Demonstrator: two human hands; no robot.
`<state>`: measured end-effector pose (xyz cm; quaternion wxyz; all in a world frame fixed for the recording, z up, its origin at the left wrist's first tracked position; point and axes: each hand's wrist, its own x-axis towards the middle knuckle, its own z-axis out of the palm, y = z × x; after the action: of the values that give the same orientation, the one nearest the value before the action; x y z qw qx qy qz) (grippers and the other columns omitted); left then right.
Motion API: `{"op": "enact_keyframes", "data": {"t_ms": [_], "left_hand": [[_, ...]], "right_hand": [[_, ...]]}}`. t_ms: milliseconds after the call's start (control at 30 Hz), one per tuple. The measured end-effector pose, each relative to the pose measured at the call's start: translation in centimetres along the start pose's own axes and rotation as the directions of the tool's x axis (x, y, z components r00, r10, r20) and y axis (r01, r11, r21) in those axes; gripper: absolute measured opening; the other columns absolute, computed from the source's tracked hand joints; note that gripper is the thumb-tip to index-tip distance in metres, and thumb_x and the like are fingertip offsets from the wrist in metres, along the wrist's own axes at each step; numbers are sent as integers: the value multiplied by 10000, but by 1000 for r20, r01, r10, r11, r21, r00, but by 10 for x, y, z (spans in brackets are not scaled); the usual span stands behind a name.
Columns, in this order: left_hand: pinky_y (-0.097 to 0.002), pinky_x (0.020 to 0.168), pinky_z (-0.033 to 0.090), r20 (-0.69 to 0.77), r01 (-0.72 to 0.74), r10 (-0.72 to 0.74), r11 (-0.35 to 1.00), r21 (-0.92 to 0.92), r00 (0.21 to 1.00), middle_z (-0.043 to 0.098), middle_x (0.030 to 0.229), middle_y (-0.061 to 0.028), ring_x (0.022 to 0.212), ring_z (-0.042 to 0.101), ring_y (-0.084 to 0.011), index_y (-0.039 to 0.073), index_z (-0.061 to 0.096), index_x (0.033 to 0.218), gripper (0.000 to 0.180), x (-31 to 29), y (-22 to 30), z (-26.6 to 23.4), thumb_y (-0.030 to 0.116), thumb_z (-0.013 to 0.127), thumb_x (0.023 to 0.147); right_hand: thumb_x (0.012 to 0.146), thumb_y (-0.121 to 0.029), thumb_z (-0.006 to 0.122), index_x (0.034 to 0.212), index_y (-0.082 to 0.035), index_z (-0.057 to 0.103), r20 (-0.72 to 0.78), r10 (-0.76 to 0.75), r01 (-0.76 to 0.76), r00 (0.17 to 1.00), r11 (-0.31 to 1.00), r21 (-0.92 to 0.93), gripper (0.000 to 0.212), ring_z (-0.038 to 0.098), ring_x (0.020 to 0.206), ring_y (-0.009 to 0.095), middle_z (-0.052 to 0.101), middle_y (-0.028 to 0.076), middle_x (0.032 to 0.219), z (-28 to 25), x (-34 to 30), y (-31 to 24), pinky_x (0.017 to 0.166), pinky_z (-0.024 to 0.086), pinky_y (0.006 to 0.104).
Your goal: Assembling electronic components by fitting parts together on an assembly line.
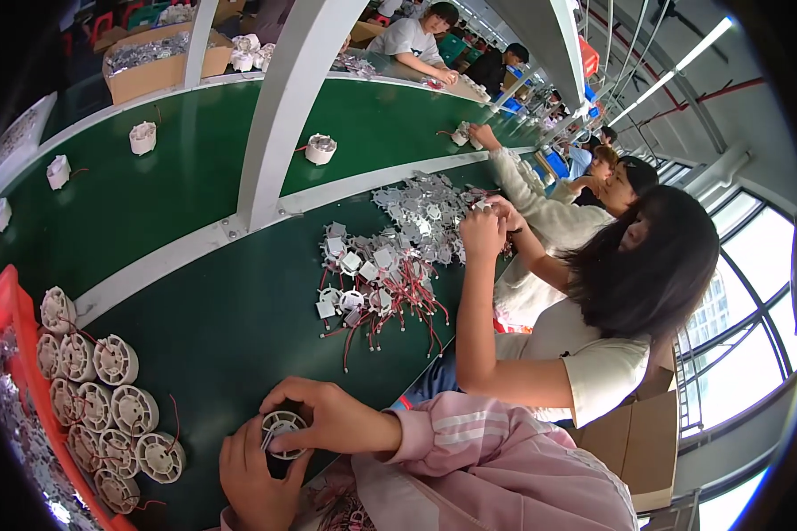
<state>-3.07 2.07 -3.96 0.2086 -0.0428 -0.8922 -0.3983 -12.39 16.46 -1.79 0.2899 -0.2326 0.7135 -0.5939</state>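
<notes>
Close in front of me, a white round plastic housing with a spoked rim [285,418] is held between both hands. My left hand [255,485] wraps its fingers round the near-left side of it. My right hand [335,418] curls over it from the right, with the thumb pressed at its open face. What lies inside the housing is mostly hidden by the fingers. On the left, several similar white housings [135,410] are stacked on their sides, some with thin red wires.
A red bin [27,363] of small silvery parts stands at far left. Flat metal pieces with red wires [372,274] lie heaped on the green table [212,301]. A co-worker [593,301] sits at right. Beyond a white post [279,115], a green conveyor belt [195,212] carries housings.
</notes>
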Motion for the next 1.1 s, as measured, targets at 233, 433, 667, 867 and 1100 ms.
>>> {"op": "enact_keyframes", "data": {"t_ms": [233,433,667,867,1100], "left_hand": [[-434,700,451,123,185,-183,983,1,975,567,983,-191,851,555,-380,-26,510,1166,652,2,8,-8,146,805,610],[-426,666,449,194,213,-222,975,69,956,574,949,-180,826,563,-379,7,513,1203,680,-3,6,-10,141,808,605],[-382,607,501,78,311,-304,946,-93,949,623,915,-163,705,621,-323,-15,560,1135,580,8,4,-18,217,802,662],[-343,633,523,132,265,-232,892,-367,964,643,910,-154,762,657,-285,-29,579,1113,576,6,20,-50,228,824,658],[-258,685,488,149,327,-292,859,-393,945,638,977,-110,819,593,-147,-51,526,1216,600,3,45,-67,119,800,710]], "right_hand": [[783,-4,689,1159,-19,555,144,412,-437,900,848,300,399,562,550,61,614,72,1046,-9,-2,-10,437,430,200],[799,24,629,1112,-12,558,93,340,-350,936,864,362,323,557,513,61,626,65,1010,0,-3,-2,391,409,187],[868,-69,603,1195,-30,500,126,343,-365,931,885,289,346,581,545,85,621,105,1051,5,0,-8,377,415,196],[888,-286,612,1372,-10,351,445,336,-555,830,576,601,616,620,630,137,594,108,1021,4,-15,-56,443,460,190],[865,-297,636,1408,10,299,352,112,-239,929,909,341,709,636,638,180,572,158,1127,13,-23,-59,482,499,213]]}}
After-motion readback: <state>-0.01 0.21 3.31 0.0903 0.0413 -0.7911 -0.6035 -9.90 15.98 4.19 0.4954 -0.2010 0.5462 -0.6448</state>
